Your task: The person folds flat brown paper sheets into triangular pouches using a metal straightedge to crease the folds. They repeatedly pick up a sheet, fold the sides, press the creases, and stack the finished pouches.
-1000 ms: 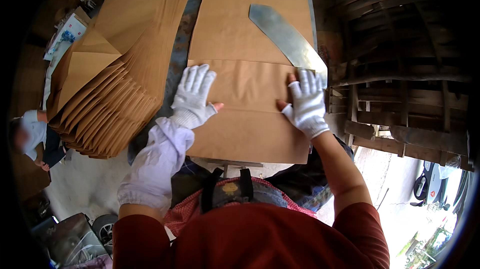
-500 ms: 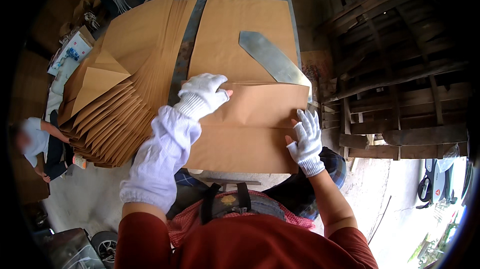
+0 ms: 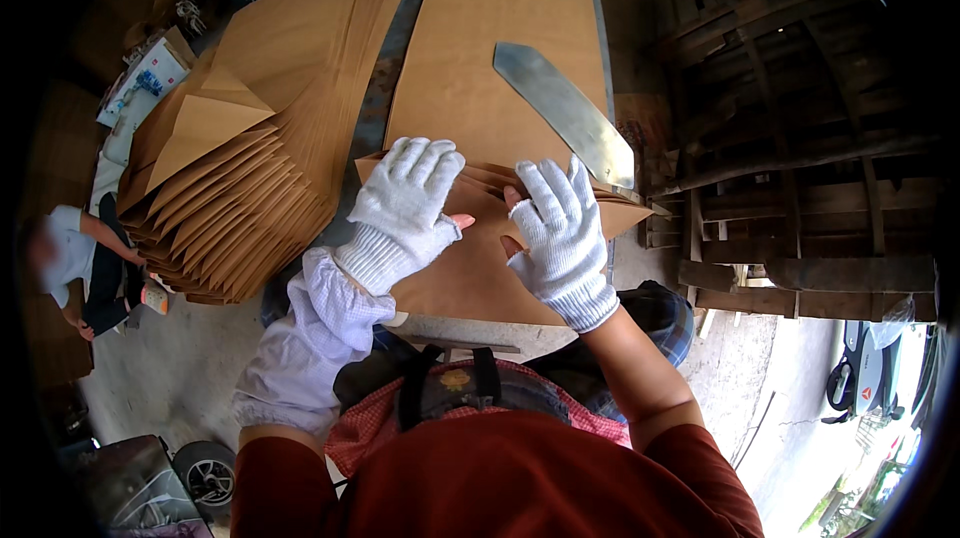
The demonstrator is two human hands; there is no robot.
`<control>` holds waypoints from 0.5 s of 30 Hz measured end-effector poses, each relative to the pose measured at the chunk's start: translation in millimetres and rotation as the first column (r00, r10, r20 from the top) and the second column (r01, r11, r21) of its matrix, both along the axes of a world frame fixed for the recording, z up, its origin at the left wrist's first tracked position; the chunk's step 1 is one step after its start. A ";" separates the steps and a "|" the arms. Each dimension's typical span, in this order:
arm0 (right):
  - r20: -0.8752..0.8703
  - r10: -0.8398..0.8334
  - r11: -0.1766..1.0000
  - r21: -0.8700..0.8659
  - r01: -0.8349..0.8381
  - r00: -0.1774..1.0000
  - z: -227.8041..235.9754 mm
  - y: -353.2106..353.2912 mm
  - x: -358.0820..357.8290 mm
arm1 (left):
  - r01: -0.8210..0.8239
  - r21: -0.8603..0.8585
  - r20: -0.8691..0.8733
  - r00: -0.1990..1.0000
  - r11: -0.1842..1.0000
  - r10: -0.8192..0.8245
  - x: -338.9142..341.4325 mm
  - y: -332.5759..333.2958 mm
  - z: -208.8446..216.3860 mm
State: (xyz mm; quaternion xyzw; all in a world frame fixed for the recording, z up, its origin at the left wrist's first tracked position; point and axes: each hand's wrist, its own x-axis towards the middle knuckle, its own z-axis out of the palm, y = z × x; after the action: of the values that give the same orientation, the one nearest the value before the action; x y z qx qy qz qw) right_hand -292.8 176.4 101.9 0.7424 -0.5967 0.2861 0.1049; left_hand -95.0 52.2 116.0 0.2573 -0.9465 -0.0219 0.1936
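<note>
A large sheet of brown paper [image 3: 500, 13] lies lengthwise on the worktable in front of me. Across its near part runs a folded end [image 3: 470, 268], whose layers open into pointed corners at both sides. My left hand [image 3: 408, 193], in a white knit glove, lies flat on the left of this fold, fingers stretched out. On the fold's right side my right hand [image 3: 562, 228], gloved alike with bare fingertips, rests with its fingers apart. A flat grey metal plate [image 3: 560, 108] with an angled end lies slanted on the paper, beyond my right hand.
A thick fanned stack of folded brown paper [image 3: 230, 208] fills the table's left side. A bare strip of the metal table [image 3: 375, 88] shows between. Wooden slatted racks [image 3: 800, 158] stand at the right. Another person [image 3: 75, 258] is at the far left. A wheel [image 3: 208, 475] shows lower left.
My right hand has moved left and inward from the paper's right edge onto the fold. The paper's end has spread into pointed side corners. My left hand has flattened, its fingers stretching forward.
</note>
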 end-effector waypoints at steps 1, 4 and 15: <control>-0.008 -0.002 1.000 0.006 0.002 1.000 -0.2 2.7 2.2 | 0.009 0.007 0.000 1.000 1.000 -0.009 1.0 -0.8 0.0; -0.008 0.052 0.997 -0.056 -0.053 0.999 -4.2 9.2 4.7 | -0.036 -0.007 0.048 0.998 0.999 0.036 -2.4 -8.4 -4.4; 0.581 -0.134 0.942 -0.177 0.286 0.803 -23.5 72.5 -39.0 | 0.151 -0.570 0.190 0.981 0.808 -0.050 -30.1 2.4 -59.9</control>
State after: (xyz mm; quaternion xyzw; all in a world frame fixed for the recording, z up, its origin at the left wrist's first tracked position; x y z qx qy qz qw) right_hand -331.8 248.9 78.4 0.5342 -0.6380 0.5522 0.0514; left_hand -125.2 54.6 56.1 0.1362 -0.9329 0.2794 0.1820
